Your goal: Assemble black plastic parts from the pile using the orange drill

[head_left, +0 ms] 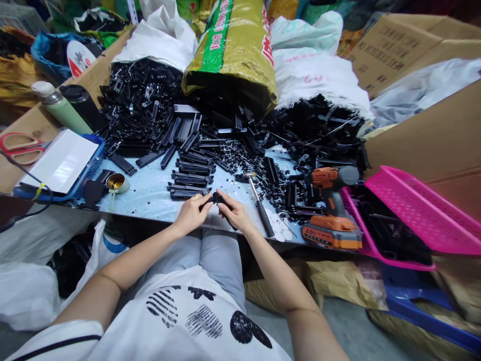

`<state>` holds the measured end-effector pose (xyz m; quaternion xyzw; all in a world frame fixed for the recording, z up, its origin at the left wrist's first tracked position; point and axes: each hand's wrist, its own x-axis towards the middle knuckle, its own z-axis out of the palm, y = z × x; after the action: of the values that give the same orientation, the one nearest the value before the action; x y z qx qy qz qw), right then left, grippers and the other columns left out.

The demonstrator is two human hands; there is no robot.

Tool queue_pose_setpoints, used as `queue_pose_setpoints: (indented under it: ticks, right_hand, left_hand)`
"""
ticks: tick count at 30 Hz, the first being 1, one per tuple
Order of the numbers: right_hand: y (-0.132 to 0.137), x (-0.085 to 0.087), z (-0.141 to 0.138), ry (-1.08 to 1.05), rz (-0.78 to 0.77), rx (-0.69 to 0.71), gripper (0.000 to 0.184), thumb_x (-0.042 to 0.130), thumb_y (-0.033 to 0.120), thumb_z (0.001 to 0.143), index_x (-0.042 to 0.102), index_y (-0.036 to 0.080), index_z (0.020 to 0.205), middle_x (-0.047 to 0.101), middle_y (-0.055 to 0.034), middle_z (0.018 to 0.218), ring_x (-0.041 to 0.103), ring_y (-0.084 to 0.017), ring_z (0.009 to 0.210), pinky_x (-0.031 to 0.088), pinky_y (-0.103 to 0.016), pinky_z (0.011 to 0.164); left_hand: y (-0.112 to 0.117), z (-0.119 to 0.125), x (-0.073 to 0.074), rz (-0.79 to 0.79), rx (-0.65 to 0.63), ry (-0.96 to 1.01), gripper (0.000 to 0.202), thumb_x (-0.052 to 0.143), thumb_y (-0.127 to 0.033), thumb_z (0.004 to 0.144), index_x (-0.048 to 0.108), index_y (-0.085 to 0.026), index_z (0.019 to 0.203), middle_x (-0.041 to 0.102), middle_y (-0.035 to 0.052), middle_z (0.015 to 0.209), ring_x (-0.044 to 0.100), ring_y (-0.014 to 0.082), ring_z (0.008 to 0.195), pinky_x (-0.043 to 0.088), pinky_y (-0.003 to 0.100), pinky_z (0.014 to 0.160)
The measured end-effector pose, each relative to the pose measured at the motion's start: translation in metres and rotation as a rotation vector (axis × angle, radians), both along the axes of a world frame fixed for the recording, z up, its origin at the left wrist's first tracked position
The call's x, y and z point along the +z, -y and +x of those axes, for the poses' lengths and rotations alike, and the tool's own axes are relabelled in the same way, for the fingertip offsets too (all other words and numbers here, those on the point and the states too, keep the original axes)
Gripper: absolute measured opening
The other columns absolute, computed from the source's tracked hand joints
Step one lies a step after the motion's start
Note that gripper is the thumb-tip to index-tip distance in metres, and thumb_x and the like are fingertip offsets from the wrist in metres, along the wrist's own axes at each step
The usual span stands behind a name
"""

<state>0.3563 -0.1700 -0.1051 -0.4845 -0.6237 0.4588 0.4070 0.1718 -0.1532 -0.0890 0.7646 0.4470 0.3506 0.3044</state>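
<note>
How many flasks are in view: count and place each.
2: a green flask on the left, beyond the white sheet, and a black flask just right of it. More could be hidden.

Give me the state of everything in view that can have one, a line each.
Left hand, gripping the black part
Right hand, gripping the same part
Black part, held between both hands
Hammer, lying down, not held
Drill, battery attached, not held
Gold sack, mouth open
Green bottle, lid on
Small cup, open, upright
Scissors, blades hidden, cannot tell
</note>
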Motion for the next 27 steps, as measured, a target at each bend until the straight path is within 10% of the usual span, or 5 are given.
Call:
queue_pose_setpoints:
  ticks: [7,16,22,27]
  right_hand:
    - [0.002,0.014,0.005,-0.031,-0.023,-0.004,0.055,0.05,0.044,0.088,0.043,0.024,0.139,0.061,-0.0016,0.084,0.054,-0.008,0.058,0.052,-0.024,0.053]
    - [0.004,0.032,0.008,0.201,0.202,0.038,0.051,0.055,0.041,0.087,0.048,0.025,0.135,0.063,-0.0068,0.101,0.058,-0.01,0.065,0.054,-0.025,0.06]
    - [0.018,0.025,-0.022,0.128,0.344,-0.279,0.052,0.042,0.045,0.093,0.042,0.023,0.139,0.061,-0.0102,0.112,0.06,-0.013,0.069,0.054,-0.028,0.065]
    - [0.025,0.017,-0.039,0.16,0.386,-0.324,0.058,0.039,0.048,0.093,0.036,0.02,0.143,0.061,-0.012,0.111,0.061,-0.018,0.075,0.053,-0.033,0.071]
  left_hand:
    - [-0.002,-0.003,0.009,0.06,-0.151,0.076,0.032,0.046,-0.024,0.092,0.062,-0.013,0.118,0.065,0.0066,0.084,0.06,0.016,0.081,0.048,0.029,0.078]
    - [0.01,0.005,0.02,0.225,-0.032,0.009,0.033,0.045,-0.027,0.093,0.061,-0.012,0.118,0.06,0.0082,0.089,0.059,0.0152,0.082,0.05,0.028,0.076]
    - [0.015,0.026,0.026,0.366,0.147,0.218,0.035,0.039,-0.024,0.095,0.056,-0.014,0.125,0.058,0.0106,0.098,0.058,0.0148,0.089,0.051,0.028,0.078]
    - [0.008,0.025,0.026,0.415,0.008,0.296,0.033,0.041,-0.022,0.094,0.058,-0.015,0.121,0.06,0.009,0.096,0.058,0.0144,0.088,0.051,0.028,0.078]
